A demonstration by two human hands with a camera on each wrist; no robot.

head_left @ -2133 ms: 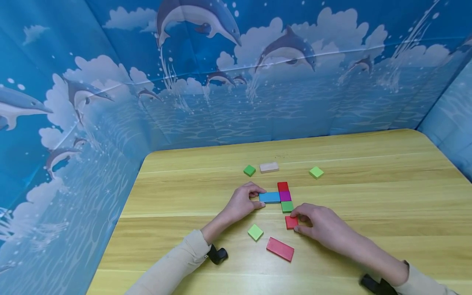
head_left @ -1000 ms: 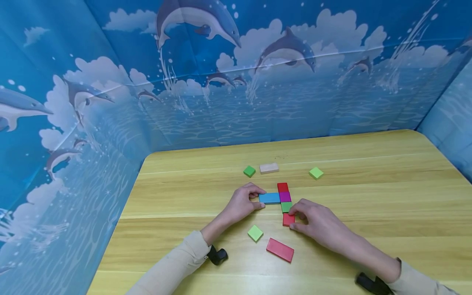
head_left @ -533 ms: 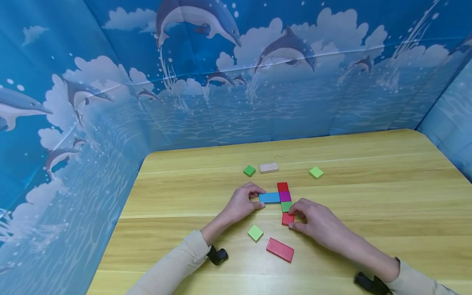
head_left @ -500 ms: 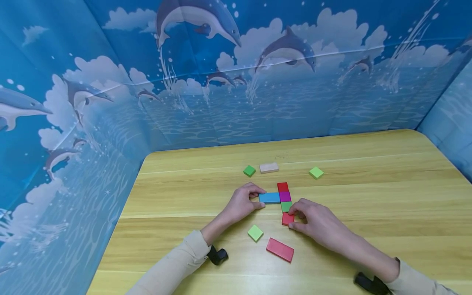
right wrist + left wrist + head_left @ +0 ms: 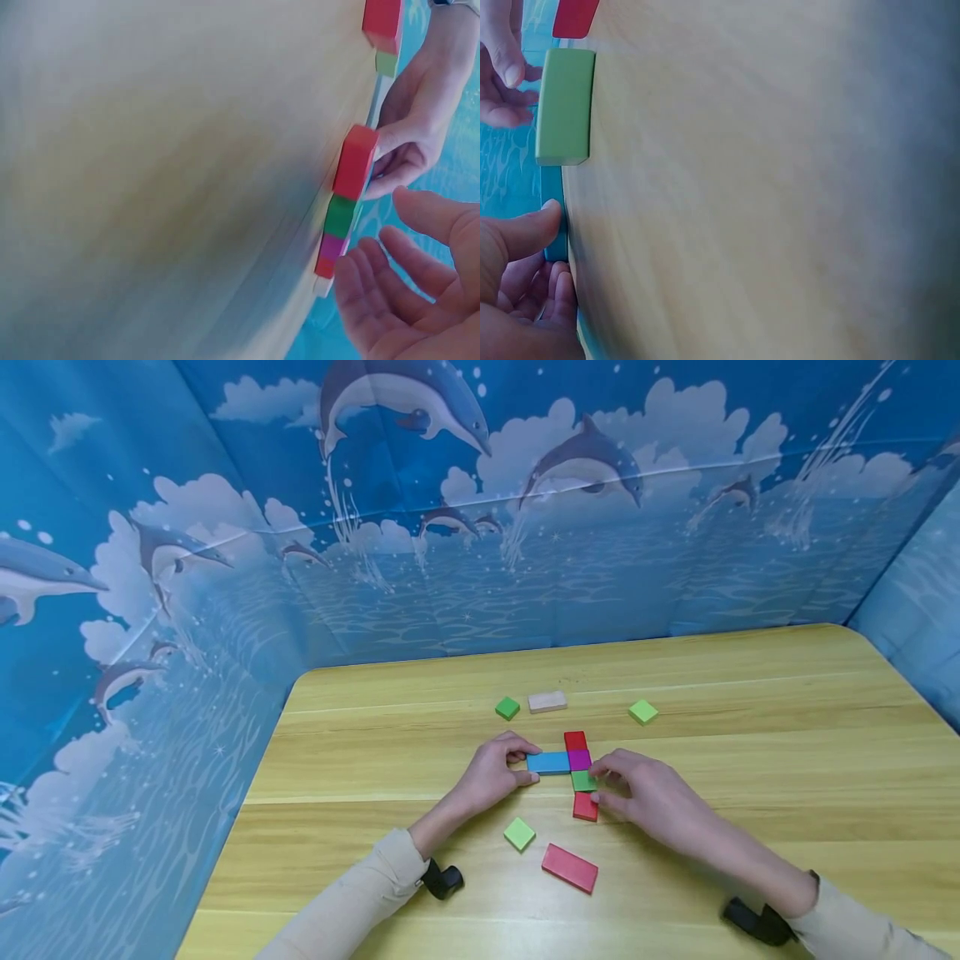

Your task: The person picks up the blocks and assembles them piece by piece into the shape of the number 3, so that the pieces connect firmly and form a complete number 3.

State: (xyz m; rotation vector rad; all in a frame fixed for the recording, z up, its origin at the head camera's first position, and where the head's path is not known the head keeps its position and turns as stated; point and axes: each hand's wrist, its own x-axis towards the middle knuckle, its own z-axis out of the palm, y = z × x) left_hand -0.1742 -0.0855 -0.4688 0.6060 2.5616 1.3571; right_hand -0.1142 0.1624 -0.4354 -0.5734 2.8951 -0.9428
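My left hand (image 5: 491,774) pinches the left end of a flat blue block (image 5: 549,763) between thumb and fingers; the left wrist view shows its thumb (image 5: 536,232) against the block's side. The blue block's other end meets a purple block (image 5: 580,760) in a column. Above the purple is a red block (image 5: 575,740), below it a green block (image 5: 582,782), then a second red block (image 5: 585,808) at the near end. My right hand (image 5: 656,797) hovers at the column's right side, thumb and fingers apart with nothing between them; its fingertips overlap the green and near red blocks.
Nearer me lie a light green square block (image 5: 519,834) and a long pinkish-red block (image 5: 570,867). Behind the column are a dark green block (image 5: 507,707), a pale block (image 5: 547,702) and another light green block (image 5: 642,712). A dolphin-print curtain (image 5: 480,585) borders the wooden table (image 5: 787,735).
The near red block has slid up against the green block. My right hand has since let go of it and shifted slightly away from me. My left hand keeps its place on the blue block.
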